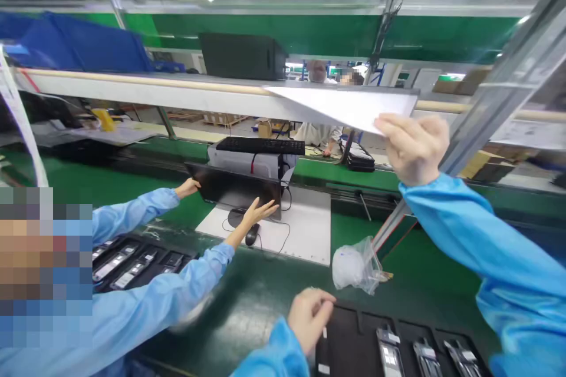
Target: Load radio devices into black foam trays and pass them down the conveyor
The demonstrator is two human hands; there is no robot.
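Note:
My right hand (415, 147) is raised at the right and grips the corner of a white sheet (349, 107), holding it up near the shelf rail. My left hand (311, 316) rests low in the middle, fingers curled on the edge of a black tray (354, 344) that holds several slim silver-and-black parts (389, 353). Whether the left fingers pinch anything is unclear. A crumpled clear plastic bag (358, 266) lies on the green belt just beyond the tray.
A co-worker in blue sleeves at the left holds a black monitor (236, 188) on a white board (287, 230) with both hands (259, 212). A second black tray (132, 262) lies by them. A keyboard (260, 145) sits behind; a slanted metal post (486, 112) stands at the right.

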